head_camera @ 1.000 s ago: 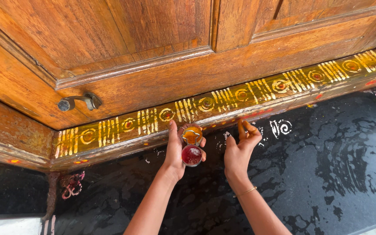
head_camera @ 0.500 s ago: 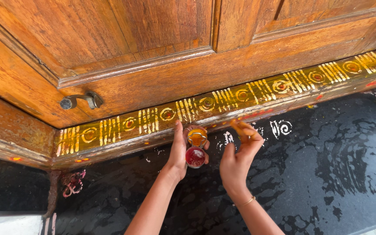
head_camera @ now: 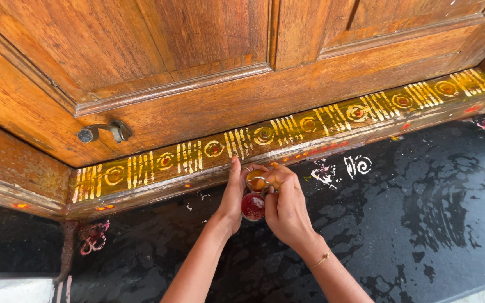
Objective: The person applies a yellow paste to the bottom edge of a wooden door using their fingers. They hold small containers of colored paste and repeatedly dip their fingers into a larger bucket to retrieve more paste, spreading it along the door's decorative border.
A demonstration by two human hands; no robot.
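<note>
My left hand [head_camera: 230, 197] holds a small metal double cup holder [head_camera: 253, 195], with yellow powder in the upper cup and red powder in the lower one. My right hand [head_camera: 285, 206] has come over to it, fingers bent and fingertips dipping into the yellow cup. Both hands hover just below a wooden door threshold [head_camera: 158, 163] painted yellow with white stripes and red-centred circles.
A large wooden door [head_camera: 197, 62] with a metal latch [head_camera: 103, 132] stands behind the threshold. Below lies a wet black stone floor [head_camera: 422, 213] with white swirl drawings [head_camera: 358, 165] and red marks [head_camera: 92, 240]. A thin bangle rings my right wrist.
My right hand moved left from the threshold edge to the cups, and its fingers now reach into the yellow powder. The left hand stayed almost still with the holder.
</note>
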